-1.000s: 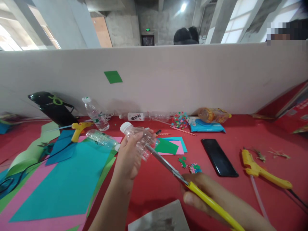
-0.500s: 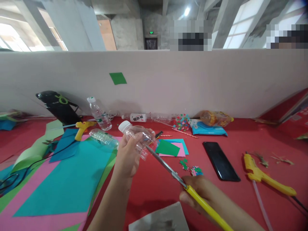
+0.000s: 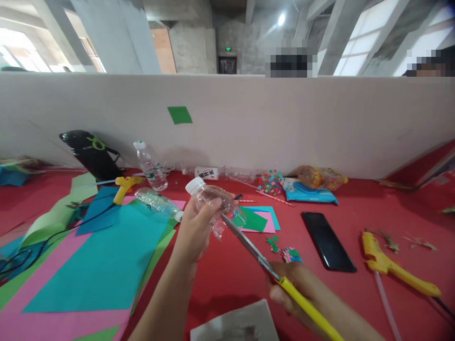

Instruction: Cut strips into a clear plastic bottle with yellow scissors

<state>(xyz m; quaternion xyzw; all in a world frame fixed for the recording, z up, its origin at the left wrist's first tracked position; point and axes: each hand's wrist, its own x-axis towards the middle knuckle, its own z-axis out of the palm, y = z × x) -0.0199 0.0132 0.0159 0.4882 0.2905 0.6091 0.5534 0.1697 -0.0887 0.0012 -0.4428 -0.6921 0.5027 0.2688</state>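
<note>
My left hand is closed around the cut-off top of a clear plastic bottle, its white cap pointing up and left. The bottle's lower edge is ragged, with a strip hanging down. In my right hand are scissors with yellow handles. Their blades reach up and left to the cut edge of the bottle; whether they are biting into the plastic I cannot tell. Beyond the bottle lie green, pink and blue paper squares, partly hidden by it.
Left are large blue sheets, a lying bottle, a standing bottle, a yellow glue gun and a black flask. Right lie a phone and another glue gun. A grey-white board sits in front.
The bottle top and my left hand have shifted slightly right in view, the bottle turning a little. The scissors stay at its cut edge. The whole view has moved slightly.
</note>
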